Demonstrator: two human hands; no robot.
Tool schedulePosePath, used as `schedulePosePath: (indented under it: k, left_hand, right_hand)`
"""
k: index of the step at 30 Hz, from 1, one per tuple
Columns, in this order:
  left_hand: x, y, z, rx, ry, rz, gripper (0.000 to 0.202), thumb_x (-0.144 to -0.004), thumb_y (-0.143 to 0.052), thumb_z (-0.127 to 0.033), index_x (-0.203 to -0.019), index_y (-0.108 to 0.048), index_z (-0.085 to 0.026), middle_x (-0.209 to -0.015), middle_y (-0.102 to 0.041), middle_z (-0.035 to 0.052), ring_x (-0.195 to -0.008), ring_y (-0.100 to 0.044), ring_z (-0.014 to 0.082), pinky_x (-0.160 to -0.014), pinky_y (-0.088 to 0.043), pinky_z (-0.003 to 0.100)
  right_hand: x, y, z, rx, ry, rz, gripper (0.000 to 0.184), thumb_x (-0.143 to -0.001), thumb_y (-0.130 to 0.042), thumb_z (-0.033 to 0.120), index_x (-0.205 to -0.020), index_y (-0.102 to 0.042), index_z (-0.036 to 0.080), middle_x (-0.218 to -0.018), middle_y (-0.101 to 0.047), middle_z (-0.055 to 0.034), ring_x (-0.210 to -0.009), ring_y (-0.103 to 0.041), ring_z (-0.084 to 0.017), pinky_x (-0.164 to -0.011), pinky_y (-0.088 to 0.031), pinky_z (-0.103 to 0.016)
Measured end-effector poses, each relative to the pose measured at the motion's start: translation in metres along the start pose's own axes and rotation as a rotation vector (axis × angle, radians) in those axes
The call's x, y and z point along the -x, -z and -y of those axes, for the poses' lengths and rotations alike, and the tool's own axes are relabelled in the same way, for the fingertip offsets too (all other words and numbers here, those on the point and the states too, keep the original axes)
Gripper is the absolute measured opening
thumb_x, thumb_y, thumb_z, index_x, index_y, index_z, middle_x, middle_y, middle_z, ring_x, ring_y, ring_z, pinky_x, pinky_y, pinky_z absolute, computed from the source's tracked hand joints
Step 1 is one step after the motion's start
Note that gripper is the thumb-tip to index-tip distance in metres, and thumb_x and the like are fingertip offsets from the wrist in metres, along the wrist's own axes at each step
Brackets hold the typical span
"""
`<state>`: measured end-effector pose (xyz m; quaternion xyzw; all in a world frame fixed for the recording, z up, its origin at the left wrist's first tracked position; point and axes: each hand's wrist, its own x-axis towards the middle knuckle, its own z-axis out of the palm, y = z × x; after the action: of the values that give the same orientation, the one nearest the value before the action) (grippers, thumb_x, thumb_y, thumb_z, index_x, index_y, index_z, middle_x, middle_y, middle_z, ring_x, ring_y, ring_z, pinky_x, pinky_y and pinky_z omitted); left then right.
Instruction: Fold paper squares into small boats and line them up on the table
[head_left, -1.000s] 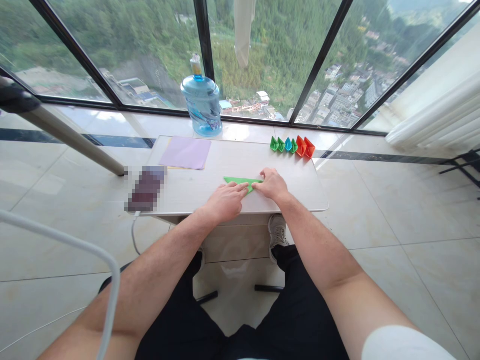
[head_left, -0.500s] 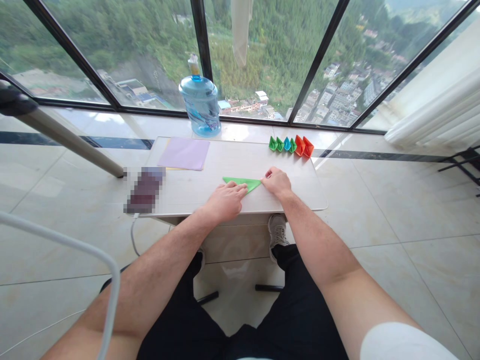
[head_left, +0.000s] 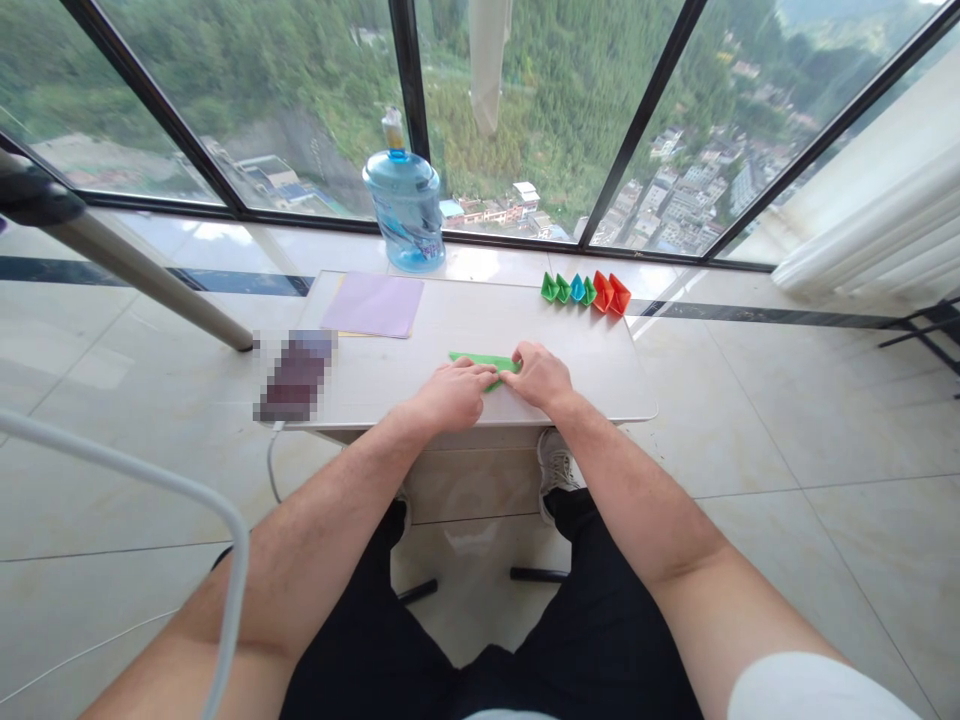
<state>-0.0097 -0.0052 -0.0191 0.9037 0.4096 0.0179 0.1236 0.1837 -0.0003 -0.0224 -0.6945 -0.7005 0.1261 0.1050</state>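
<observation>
A folded piece of green paper (head_left: pixel 477 358) lies on the low table (head_left: pixel 375 385) in front of me. My left hand (head_left: pixel 454 394) rests on its lower edge, fingers stretched out and pressing it down. At the paper's right end, my right hand (head_left: pixel 541 376) pinches the corner between thumb and fingers, with the fingertips of both hands close together. The hands cover part of the lower and right side of the sheet. Along the back right of the table stands a row of small folded paper boats (head_left: pixel 577 290) in green, blue and orange-red.
A stack of purple and yellow sheets (head_left: pixel 375 305) lies at the back left. A blurred-out flat device (head_left: pixel 296 376) with a cable sits at the left edge. Behind the table, a blue water jug (head_left: pixel 405 215) stands by the window. A grey pole (head_left: pixel 157 270) slants in from the left.
My right hand has moved left, from the triangle's right tip to close beside my left fingers, bringing the paper's right corner with it. My left hand stays nearly in place.
</observation>
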Motion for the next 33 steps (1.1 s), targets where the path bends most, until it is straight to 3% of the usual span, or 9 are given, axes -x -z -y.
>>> schedulePosePath:
  k: [7, 15, 22, 28, 33]
  left_hand:
    - [-0.004, 0.000, 0.009, 0.073, -0.002, 0.002, 0.059, -0.081, -0.047, -0.012, -0.135, -0.065, -0.026, -0.149, -0.060, -0.0015, -0.130, -0.054, 0.0223, -0.112, -0.041, 0.036]
    - [-0.005, 0.000, 0.011, 0.105, -0.003, -0.008, 0.057, -0.080, -0.048, -0.012, -0.130, -0.069, -0.029, -0.146, -0.063, -0.0015, -0.130, -0.056, 0.0221, -0.113, -0.041, 0.037]
    - [-0.004, 0.001, 0.010, 0.102, -0.003, 0.002, 0.054, -0.084, -0.047, -0.017, -0.132, -0.069, -0.029, -0.147, -0.061, -0.0024, -0.130, -0.056, 0.0236, -0.113, -0.041, 0.038]
    - [-0.004, 0.005, 0.007, 0.086, 0.007, 0.012, 0.057, -0.080, -0.049, -0.013, -0.131, -0.070, -0.029, -0.147, -0.061, -0.0008, -0.130, -0.056, 0.0228, -0.113, -0.042, 0.038]
    - [-0.003, 0.006, 0.005, 0.101, 0.011, 0.007, 0.058, -0.079, -0.049, -0.012, -0.130, -0.070, -0.029, -0.146, -0.062, -0.0009, -0.130, -0.056, 0.0225, -0.111, -0.043, 0.038]
  right_hand:
    - [0.001, 0.007, 0.004, 0.028, 0.023, 0.038, 0.041, -0.082, -0.071, 0.055, -0.107, -0.061, 0.024, -0.116, -0.067, -0.0083, -0.095, -0.068, -0.024, -0.080, -0.050, -0.033]
    - [0.004, 0.012, 0.012, 0.057, 0.048, 0.074, 0.047, -0.079, -0.072, 0.056, -0.111, -0.060, 0.024, -0.118, -0.065, -0.0091, -0.092, -0.068, -0.024, -0.078, -0.050, -0.033]
    - [0.005, 0.012, 0.014, 0.014, 0.071, 0.190, 0.070, -0.062, -0.081, 0.065, -0.115, -0.056, 0.025, -0.122, -0.061, -0.0081, -0.094, -0.067, -0.025, -0.076, -0.050, -0.034]
    - [0.000, 0.008, 0.006, -0.086, 0.027, 0.125, 0.051, -0.076, -0.073, 0.055, -0.112, -0.055, 0.022, -0.116, -0.064, -0.0081, -0.099, -0.066, -0.021, -0.081, -0.050, -0.031]
    - [-0.001, 0.004, 0.012, -0.049, -0.041, 0.121, 0.056, -0.070, -0.077, 0.055, -0.111, -0.056, 0.022, -0.121, -0.063, -0.0108, -0.100, -0.066, -0.025, -0.081, -0.051, -0.033]
